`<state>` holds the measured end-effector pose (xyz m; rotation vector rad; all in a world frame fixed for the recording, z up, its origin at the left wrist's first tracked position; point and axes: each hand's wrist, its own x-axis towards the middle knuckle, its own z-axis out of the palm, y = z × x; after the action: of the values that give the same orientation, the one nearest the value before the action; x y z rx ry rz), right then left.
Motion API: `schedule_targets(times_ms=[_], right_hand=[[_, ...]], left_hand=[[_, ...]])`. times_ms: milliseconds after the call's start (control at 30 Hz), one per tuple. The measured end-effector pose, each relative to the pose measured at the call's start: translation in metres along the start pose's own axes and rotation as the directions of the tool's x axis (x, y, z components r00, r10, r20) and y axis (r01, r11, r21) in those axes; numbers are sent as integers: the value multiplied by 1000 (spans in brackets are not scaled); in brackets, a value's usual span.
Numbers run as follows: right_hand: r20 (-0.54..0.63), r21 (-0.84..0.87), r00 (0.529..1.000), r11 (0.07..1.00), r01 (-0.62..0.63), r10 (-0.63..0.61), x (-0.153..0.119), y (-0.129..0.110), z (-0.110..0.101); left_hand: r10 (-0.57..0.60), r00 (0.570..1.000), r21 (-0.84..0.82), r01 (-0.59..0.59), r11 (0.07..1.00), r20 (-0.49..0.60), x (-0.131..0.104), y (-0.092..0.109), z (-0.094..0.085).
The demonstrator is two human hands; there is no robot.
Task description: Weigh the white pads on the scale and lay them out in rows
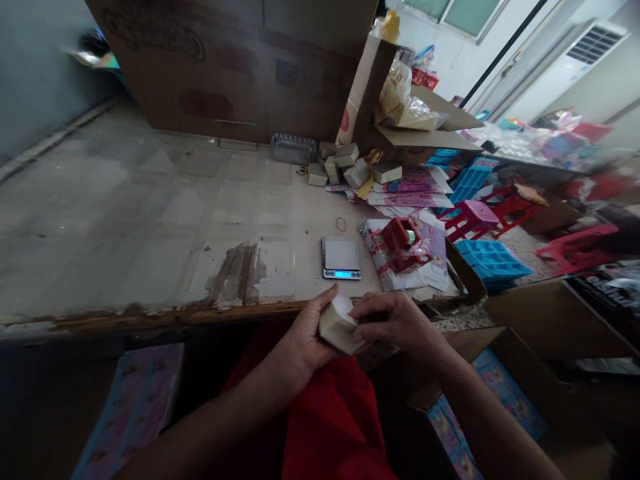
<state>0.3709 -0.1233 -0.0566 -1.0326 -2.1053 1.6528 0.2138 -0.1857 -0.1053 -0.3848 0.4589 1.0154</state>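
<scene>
My left hand (306, 337) is wrapped round a small off-white block (340, 325) that looks like a stack of cards or paper slips. It is held tilted above my lap, in front of the table edge. The fingers of my right hand (383, 320) are pinched at the block's right side and top edge. Just beyond my hands, a small digital scale (341, 257) with a lit blue display sits on the table. Several similar blocks (347, 156) are heaped farther back.
A red tape dispenser (400, 237) rests on plastic packaging right of the scale. A rubber band (341, 224) and a clear plastic container (293, 148) lie on the worn table (165, 247). Large cardboard boxes (240, 73) stand behind. An open carton (530, 373) with printed blue packs is low on the right.
</scene>
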Motion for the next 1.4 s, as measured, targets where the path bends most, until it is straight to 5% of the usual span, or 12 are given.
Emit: schedule_targets(times_ms=[500, 900, 1400], right_hand=[[55, 170, 997, 983, -68, 59, 4, 25, -5], [-122, -233, 985, 968, 95, -126, -8, 12, 8], [-19, -89, 998, 994, 57, -59, -9, 22, 2]], left_hand=[[5, 1000, 25, -4, 1000, -29, 6, -3, -7], [19, 999, 45, -17, 999, -45, 8, -6, -3], [25, 999, 64, -22, 998, -44, 16, -7, -19]])
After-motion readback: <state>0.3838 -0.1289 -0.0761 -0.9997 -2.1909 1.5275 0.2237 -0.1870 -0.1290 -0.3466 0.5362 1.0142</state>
